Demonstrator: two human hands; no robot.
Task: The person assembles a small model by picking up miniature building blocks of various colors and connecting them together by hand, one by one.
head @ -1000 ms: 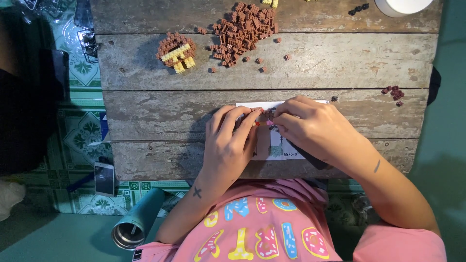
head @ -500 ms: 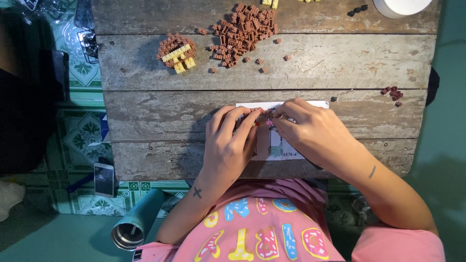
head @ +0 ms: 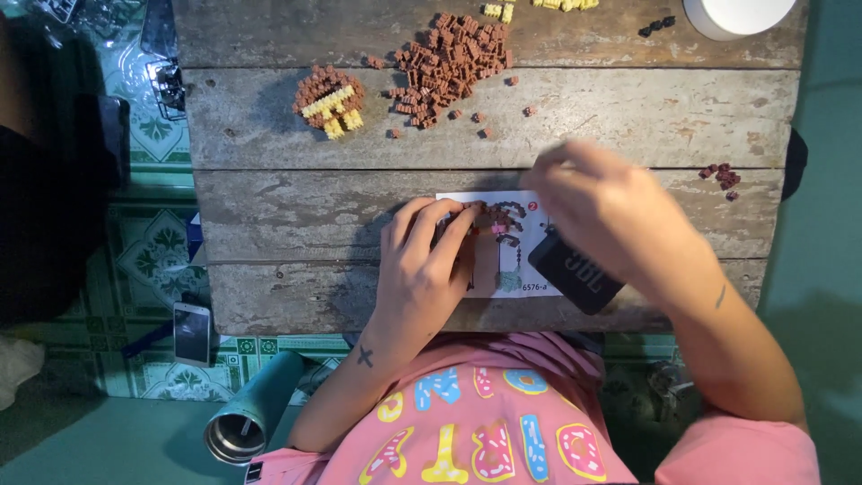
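We see a small brown brick assembly point(head: 499, 218) lying on a white instruction sheet point(head: 496, 269) near the middle of the tabletop's point(head: 269, 216) near edge. Our left hand point(head: 422, 269) rests on the sheet's left part, fingers curled down with the fingertips point(head: 467, 214) pressed against the little assembly; how much of it lies under those fingers we cannot make out. Our right hand point(head: 606, 211) is raised above the sheet's right side and is smeared by motion blur, so we cannot tell whether it is open or pinching a piece. Under the right wrist, a dark rounded box-shaped object point(head: 575, 269) sits on the sheet's right end, partly covered by the arm.

Toward the far edge, left of centre, stands a small built piece of brown and yellow bricks point(head: 329, 99). Just right of it is a loose heap of brown bricks point(head: 449, 63), with a few strays scattered nearer to us. A few yellow bricks point(head: 498, 11) are cut off by the frame at the far edge, and a white round container point(head: 736, 13) is clipped at the far right corner. A few dark red bricks point(head: 721, 175) lie near the right edge.

On the floor to the left lie a phone point(head: 191, 332) and a green metal flask point(head: 251, 418).
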